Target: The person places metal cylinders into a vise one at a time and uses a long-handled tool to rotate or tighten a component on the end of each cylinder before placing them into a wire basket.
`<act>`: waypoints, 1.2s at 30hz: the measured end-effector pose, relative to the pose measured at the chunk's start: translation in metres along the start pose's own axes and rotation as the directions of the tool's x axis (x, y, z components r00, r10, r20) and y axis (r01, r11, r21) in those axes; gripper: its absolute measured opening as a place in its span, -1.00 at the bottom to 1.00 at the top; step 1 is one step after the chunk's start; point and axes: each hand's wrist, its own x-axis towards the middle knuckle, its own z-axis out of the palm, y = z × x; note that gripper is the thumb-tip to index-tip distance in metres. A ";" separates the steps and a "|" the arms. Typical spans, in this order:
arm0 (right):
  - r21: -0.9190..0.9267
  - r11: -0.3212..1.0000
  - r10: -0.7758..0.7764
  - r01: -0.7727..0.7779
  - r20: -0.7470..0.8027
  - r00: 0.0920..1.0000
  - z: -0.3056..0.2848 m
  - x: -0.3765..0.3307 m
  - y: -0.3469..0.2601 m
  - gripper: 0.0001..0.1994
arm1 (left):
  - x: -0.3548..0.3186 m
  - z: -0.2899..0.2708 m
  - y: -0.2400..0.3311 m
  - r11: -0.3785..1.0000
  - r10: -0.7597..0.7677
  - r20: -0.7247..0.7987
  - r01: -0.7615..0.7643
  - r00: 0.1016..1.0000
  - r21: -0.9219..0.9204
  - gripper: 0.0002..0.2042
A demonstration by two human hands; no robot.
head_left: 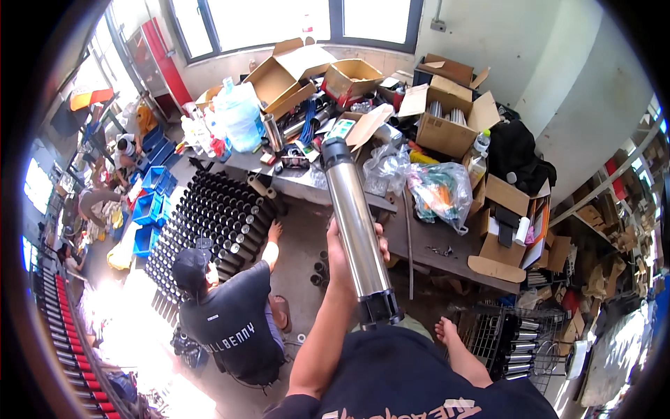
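In my left hand (342, 262) is a long polished steel cylinder (356, 230) with black end caps, its fingers wrapped round the lower half. It is tilted, the far cap reaching over the bench edge and the near slotted cap close to my body. My right hand (444, 329) hangs low at my right side, fingers curled, and no object shows in it. Beside that hand is a wire basket (474, 328) holding several shiny cylinders (523, 346).
A cluttered bench (447, 255) carries open cartons (447, 126), a plastic bag (441, 195) and a water jug (241, 115). At left a person (230, 321) crouches by rows of upright black tubes (209, 230). Blue bins (148, 209) stand beyond, with shelving (614, 202) at right.
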 end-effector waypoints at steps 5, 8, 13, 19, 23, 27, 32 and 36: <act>0.042 0.999 -0.011 0.009 0.046 0.999 0.009 -0.008 0.001 -0.75 | -0.009 0.016 0.013 0.903 0.137 -0.089 -0.087 0.987 0.420 -0.45; 0.025 1.000 -0.020 0.017 0.101 0.995 0.025 -0.018 -0.005 -0.73 | -0.025 0.007 0.019 0.852 0.370 -0.066 -0.310 0.927 0.421 -0.33; -0.043 0.998 -0.037 0.042 0.111 0.993 0.027 -0.032 -0.008 -0.74 | -0.001 -0.078 0.007 0.973 -0.207 -0.108 0.217 0.972 0.083 -0.24; -0.114 0.992 -0.039 0.048 0.079 0.996 0.019 -0.031 0.016 -0.73 | 0.001 -0.059 0.018 0.873 -0.113 -0.279 0.229 0.954 0.430 -0.20; -0.202 0.978 -0.044 0.059 0.077 0.996 0.014 -0.023 0.033 -0.70 | 0.007 -0.054 0.027 0.963 -0.191 -0.139 0.213 0.972 0.163 -0.25; -0.231 0.968 -0.083 0.096 0.067 0.994 0.038 -0.047 0.025 -0.72 | 0.012 -0.046 0.035 0.987 -0.156 0.111 0.158 0.982 -0.017 -0.29; -0.318 0.927 -0.207 0.200 0.011 0.978 0.044 -0.049 0.031 -0.71 | 0.025 -0.041 0.041 0.970 -0.221 0.011 0.219 0.975 0.105 -0.25; -0.089 0.893 -0.437 0.441 0.060 0.897 0.068 -0.113 -0.001 -0.74 | 0.030 -0.021 0.025 0.855 -0.333 -0.288 0.417 0.898 0.309 -0.30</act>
